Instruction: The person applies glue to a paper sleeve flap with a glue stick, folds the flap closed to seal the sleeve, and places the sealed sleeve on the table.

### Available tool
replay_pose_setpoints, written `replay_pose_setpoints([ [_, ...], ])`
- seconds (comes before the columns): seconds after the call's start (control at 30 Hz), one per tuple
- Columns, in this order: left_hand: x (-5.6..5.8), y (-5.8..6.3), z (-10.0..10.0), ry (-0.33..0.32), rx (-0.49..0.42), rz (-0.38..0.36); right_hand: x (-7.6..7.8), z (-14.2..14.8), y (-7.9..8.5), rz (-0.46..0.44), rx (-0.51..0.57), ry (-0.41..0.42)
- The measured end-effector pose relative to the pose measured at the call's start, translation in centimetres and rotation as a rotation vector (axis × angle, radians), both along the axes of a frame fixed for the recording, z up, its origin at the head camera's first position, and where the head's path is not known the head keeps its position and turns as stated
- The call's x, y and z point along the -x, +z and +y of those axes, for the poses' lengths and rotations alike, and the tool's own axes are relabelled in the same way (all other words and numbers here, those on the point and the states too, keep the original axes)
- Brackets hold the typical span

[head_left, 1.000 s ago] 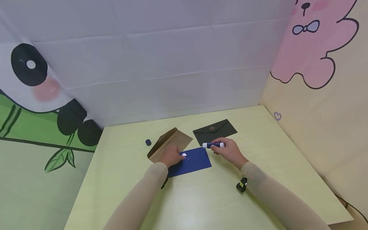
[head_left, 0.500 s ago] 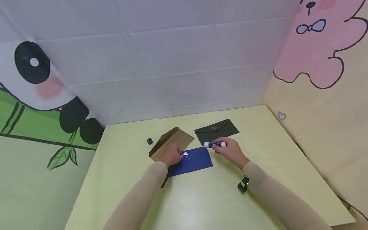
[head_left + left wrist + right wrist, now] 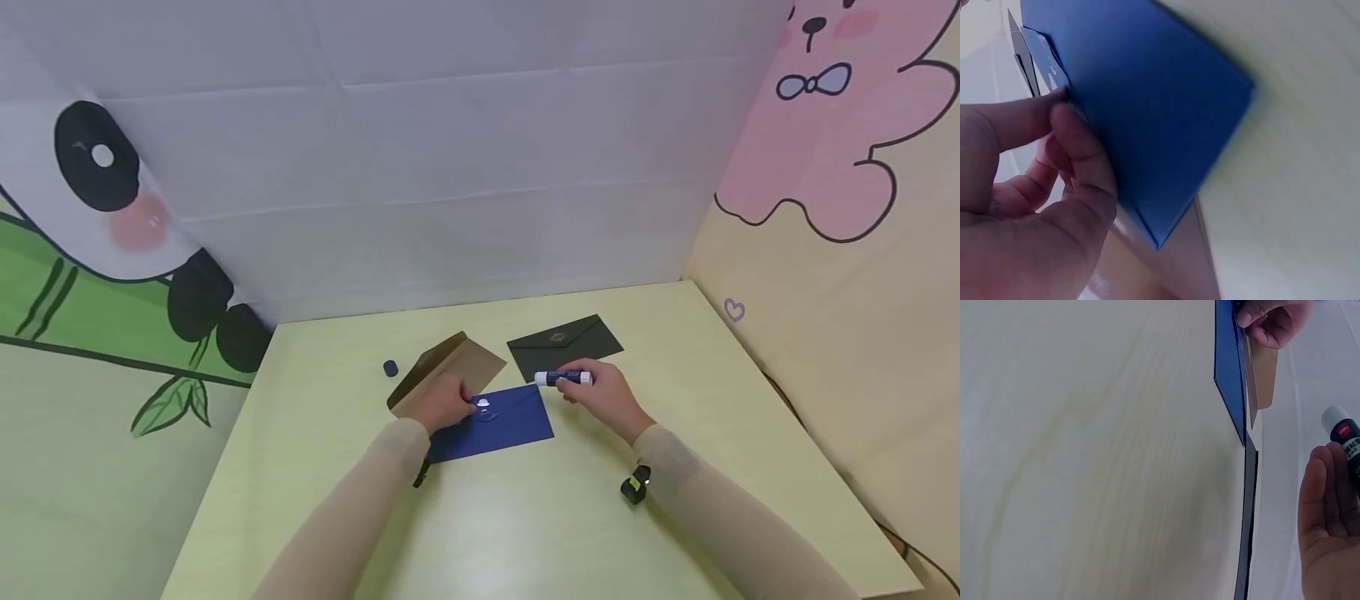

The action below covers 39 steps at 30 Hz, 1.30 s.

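My left hand [image 3: 441,405] pinches the flap of a blue envelope [image 3: 517,418] lying on the table. The left wrist view shows thumb and index fingertip meeting at the flap's edge, with the blue envelope [image 3: 1154,119] beyond them. A small white mark is on the flap. In my right hand [image 3: 609,395] is a glue stick [image 3: 564,377] with a dark blue label, held level just above the envelope's upper right corner, its white end to the left. The right wrist view shows the glue stick [image 3: 1346,439] above the fingers.
A brown envelope [image 3: 482,363] with its flap raised lies behind my left hand. Further right is a dark envelope [image 3: 577,343], flap down with a gold emblem. A dark blue cap [image 3: 390,367] stands at the left. Walls border the table [image 3: 315,467] at the back and right.
Both hands stay almost where they were, the left still at the envelope's flap and the right still gripping the glue stick. The head view has shifted slightly.
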State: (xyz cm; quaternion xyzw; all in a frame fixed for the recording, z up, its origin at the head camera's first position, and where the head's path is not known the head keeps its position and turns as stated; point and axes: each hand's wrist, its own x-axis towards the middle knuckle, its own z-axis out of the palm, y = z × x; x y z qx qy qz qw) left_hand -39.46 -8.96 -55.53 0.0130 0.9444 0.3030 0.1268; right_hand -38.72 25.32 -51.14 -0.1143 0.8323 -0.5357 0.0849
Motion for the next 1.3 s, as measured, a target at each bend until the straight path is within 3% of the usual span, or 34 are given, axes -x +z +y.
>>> replay_pose_setpoints([
  [0.1,-0.5,1.4,0.2,-0.004,0.016,0.017,0.1,0.4,0.2,0.018,0.007,-0.001],
  [0.27,-1.2,4.3,0.4,-0.009,0.18,-0.002,0.3,0.8,0.3,0.017,0.005,-0.018],
  [0.4,-1.0,4.9,0.3,-0.082,0.25,-0.027,0.2,0.9,0.3,0.01,-0.003,-0.031],
  [0.47,-0.6,4.3,0.0,-0.137,0.264,0.001,0.1,0.9,0.4,0.01,0.001,-0.03],
  [0.6,-0.5,4.6,0.2,-0.178,0.276,-0.008,-0.1,1.0,0.3,0.009,0.002,-0.032],
  [0.77,-0.4,5.4,1.4,-0.177,0.182,-0.065,-0.2,1.6,0.3,0.018,0.002,-0.056],
  [0.87,-0.2,6.3,2.4,-0.198,0.093,-0.042,-0.4,1.9,0.7,0.031,0.006,-0.066],
  [0.97,0.5,6.3,3.8,-0.217,0.07,0.008,-0.5,2.2,1.0,0.038,0.005,-0.07],
  [1.17,1.8,5.4,7.3,-0.141,0.099,0.004,-0.7,2.9,1.1,0.027,0.006,-0.097],
  [1.3,2.5,4.9,9.5,-0.101,0.123,0.059,-0.9,3.4,1.1,0.028,0.02,-0.113],
])
